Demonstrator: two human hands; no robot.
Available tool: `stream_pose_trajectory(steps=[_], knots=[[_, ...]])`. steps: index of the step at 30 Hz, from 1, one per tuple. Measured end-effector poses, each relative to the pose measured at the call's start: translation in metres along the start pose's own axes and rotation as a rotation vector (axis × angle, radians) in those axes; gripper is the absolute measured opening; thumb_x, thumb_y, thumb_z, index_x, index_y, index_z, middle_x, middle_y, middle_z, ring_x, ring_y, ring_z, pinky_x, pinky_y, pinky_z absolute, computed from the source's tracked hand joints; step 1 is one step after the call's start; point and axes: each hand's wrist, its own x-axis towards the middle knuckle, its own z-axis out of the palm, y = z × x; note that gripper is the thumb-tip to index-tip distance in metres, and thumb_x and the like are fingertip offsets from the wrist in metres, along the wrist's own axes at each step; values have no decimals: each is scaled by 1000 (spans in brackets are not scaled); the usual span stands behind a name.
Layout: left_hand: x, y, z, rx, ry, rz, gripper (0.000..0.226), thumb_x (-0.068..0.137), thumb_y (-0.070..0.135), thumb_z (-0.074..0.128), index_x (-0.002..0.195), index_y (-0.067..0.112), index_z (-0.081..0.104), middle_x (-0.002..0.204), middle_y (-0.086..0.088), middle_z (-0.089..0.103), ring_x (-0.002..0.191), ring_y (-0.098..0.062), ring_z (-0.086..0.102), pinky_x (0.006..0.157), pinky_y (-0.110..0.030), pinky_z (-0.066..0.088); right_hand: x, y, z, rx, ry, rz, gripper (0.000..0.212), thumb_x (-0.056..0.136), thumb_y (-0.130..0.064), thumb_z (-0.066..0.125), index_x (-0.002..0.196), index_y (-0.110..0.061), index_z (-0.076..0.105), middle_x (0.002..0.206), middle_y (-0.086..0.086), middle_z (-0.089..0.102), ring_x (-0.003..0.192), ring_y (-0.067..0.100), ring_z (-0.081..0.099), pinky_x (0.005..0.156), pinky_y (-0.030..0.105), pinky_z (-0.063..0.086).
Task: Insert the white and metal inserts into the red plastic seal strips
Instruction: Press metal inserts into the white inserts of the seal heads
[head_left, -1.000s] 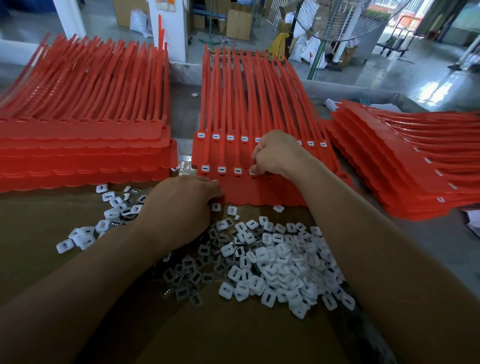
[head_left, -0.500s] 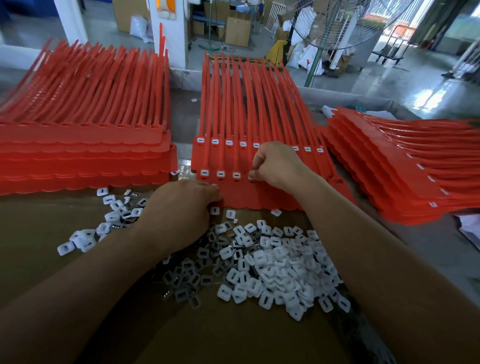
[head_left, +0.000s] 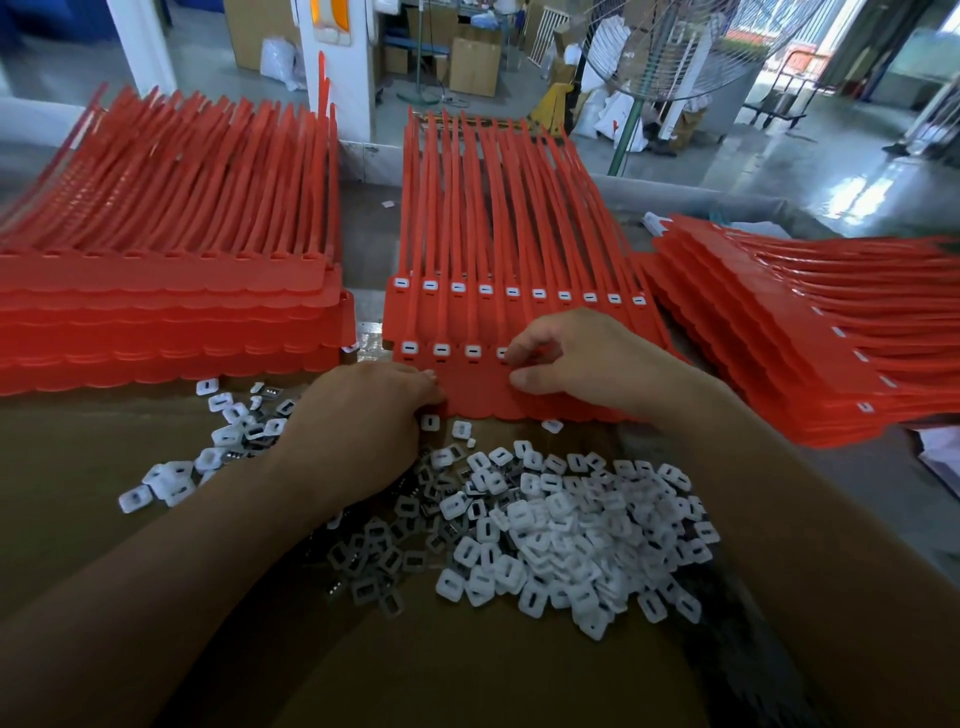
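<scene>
Right hand (head_left: 582, 364) has uncurled from the fist seen 0.5 s ago. Its index finger and thumb are now apart, nothing pinched, with the index tip at the fourth socket of the near row. Left hand (head_left: 363, 421) unchanged: fingers bent down, tips on the top strip's near edge; cannot tell what the palm holds.

Middle stack of red plastic seal strips (head_left: 519, 234) lies at 12 o'clock on the brown cardboard tabletop (head_left: 104, 493). Three seated white inserts (head_left: 440, 349) sit at 9 o'clock of the index tip. The loose pile of white and metal inserts (head_left: 561, 519) lies at 6 o'clock of the stack. Left red stack (head_left: 156, 291) at 9 o'clock, right red stack (head_left: 805, 338) at 3 o'clock.
</scene>
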Motion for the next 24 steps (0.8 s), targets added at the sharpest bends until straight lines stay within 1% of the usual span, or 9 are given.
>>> stream_pose_trajectory(steps=[2, 3, 4, 6, 8, 13, 17, 22, 24], knots=[[1, -1, 1, 23, -24, -1, 44, 88, 12, 40, 127, 29, 50, 135, 10, 48, 123, -9, 44, 99, -24, 34, -11, 1, -2, 63, -9, -11, 21, 79, -26, 70, 100, -27, 66, 91, -20, 60, 86, -6, 55, 71, 5, 36], [2, -1, 1, 33, -34, -7, 45, 88, 12, 40, 129, 30, 47, 137, 11, 45, 125, -8, 41, 100, -24, 33, -16, 3, -1, 84, -12, -19, 18, 78, -26, 71, 96, -30, 66, 89, -19, 63, 84, -7, 57, 68, 5, 39], [3, -2, 2, 38, -39, -16, 46, 89, 13, 39, 130, 31, 46, 138, 12, 43, 127, -7, 39, 101, -24, 32, -23, 4, -1, 94, -20, -33, 14, 78, -26, 71, 90, -31, 66, 84, -19, 65, 80, -10, 58, 64, 4, 40], [4, -2, 2, 32, -43, -33, 45, 89, 14, 39, 130, 32, 46, 138, 12, 43, 126, -8, 39, 100, -23, 31, -34, 6, -1, 112, -56, -69, 10, 77, -22, 71, 80, -30, 66, 74, -22, 66, 72, -14, 57, 61, -2, 38], [4, -1, 2, 24, -52, -36, 44, 89, 14, 39, 130, 32, 46, 138, 12, 44, 126, -8, 39, 100, -23, 31, -42, 6, -3, 129, -114, -95, 11, 76, -19, 72, 76, -28, 68, 70, -25, 65, 66, -12, 59, 60, -1, 39], [4, -2, 1, 21, -62, -44, 45, 89, 14, 39, 130, 31, 45, 140, 13, 41, 128, -8, 37, 101, -24, 30, -51, 2, -6, 137, -218, -101, 11, 74, -17, 75, 76, -27, 70, 68, -23, 66, 62, -11, 60, 56, 1, 41], [4, -1, 1, 20, -71, -45, 46, 89, 13, 39, 131, 31, 45, 140, 13, 40, 128, -7, 36, 101, -23, 29, -52, 0, 1, 62, -275, -61, 10, 73, -22, 76, 77, -28, 68, 68, -30, 62, 64, -14, 57, 57, 0, 40], [4, -2, 1, 11, -57, -44, 46, 88, 12, 40, 129, 31, 47, 140, 13, 41, 128, -7, 37, 102, -23, 29, -52, -2, 5, 36, -285, -39, 11, 75, -21, 74, 73, -27, 66, 66, -19, 65, 64, -9, 59, 56, 4, 44], [4, -1, 1, 8, -60, -41, 46, 87, 12, 41, 129, 30, 48, 139, 13, 41, 128, -8, 37, 103, -24, 29, -51, -2, 6, 23, -282, -42, 10, 76, -23, 74, 74, -28, 65, 68, -19, 64, 66, -9, 59, 57, 4, 44]])
